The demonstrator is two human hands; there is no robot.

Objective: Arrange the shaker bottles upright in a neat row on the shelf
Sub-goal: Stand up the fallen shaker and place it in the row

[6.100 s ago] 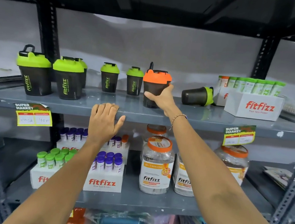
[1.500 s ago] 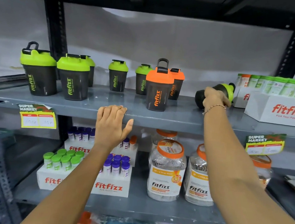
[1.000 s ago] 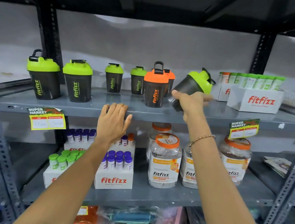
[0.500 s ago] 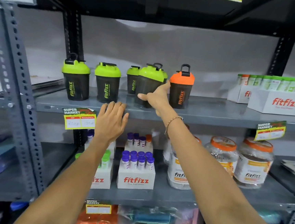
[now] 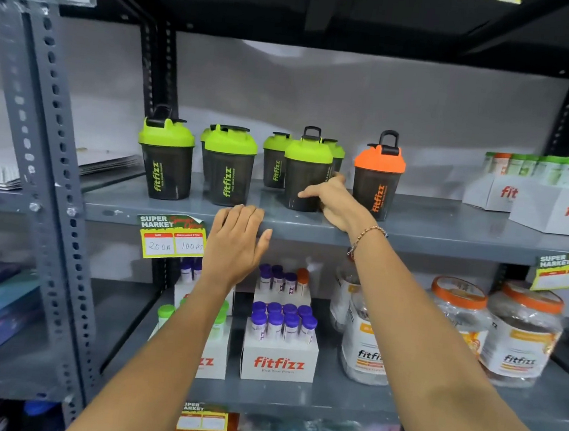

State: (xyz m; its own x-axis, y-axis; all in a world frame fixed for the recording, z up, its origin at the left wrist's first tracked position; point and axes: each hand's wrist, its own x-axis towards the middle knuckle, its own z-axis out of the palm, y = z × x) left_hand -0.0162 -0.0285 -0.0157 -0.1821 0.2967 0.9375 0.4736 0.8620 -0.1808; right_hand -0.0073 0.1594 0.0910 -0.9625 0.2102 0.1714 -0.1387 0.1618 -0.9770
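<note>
Several dark shaker bottles stand upright on the grey shelf (image 5: 446,236). My right hand (image 5: 332,200) grips a green-lidded shaker (image 5: 305,172) near the shelf's front, thumb across its lower body, fingers behind. To its right stands an orange-lidded shaker (image 5: 377,178). Left of it are two larger green-lidded shakers (image 5: 166,157) (image 5: 229,167), with a further one half hidden behind the second. Two small green-lidded shakers (image 5: 275,159) stand at the back, one mostly hidden. My left hand (image 5: 236,242) rests flat on the shelf's front edge, fingers apart, holding nothing.
White fitfizz boxes of tubes (image 5: 552,201) sit at the shelf's right end. A price tag (image 5: 171,236) hangs on the front edge. The shelf below holds tube boxes (image 5: 280,349) and clear jars (image 5: 520,339). A steel upright (image 5: 47,194) stands at the left.
My right hand has picked up the green-lidded shaker that lay on its side at the right, carried it left and stood it upright beside the orange one. The left hand stayed put.
</note>
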